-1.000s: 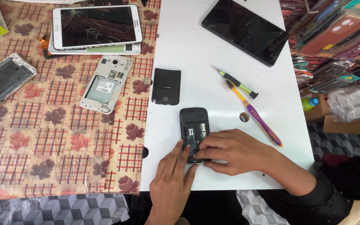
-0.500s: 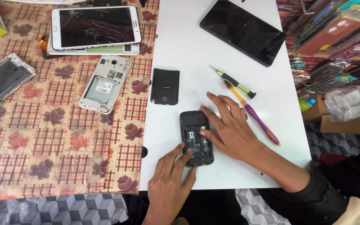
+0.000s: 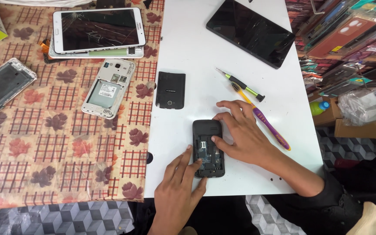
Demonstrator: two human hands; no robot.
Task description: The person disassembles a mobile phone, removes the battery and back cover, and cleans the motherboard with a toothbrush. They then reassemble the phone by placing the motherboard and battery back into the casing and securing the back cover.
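Both hands, left (image 3: 179, 182) and right (image 3: 240, 130), pressed flat on opened phone (image 3: 208, 149) near white table (image 3: 188, 52) front edge.

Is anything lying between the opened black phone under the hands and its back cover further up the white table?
Nothing visible: bare white table separates the opened phone from the back cover.

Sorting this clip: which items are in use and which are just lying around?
In use: open black phone, left hand, right hand.

Lying about: back cover, screwdriver, toothbrush, black tablet, white tablet, white phone, silver frame.
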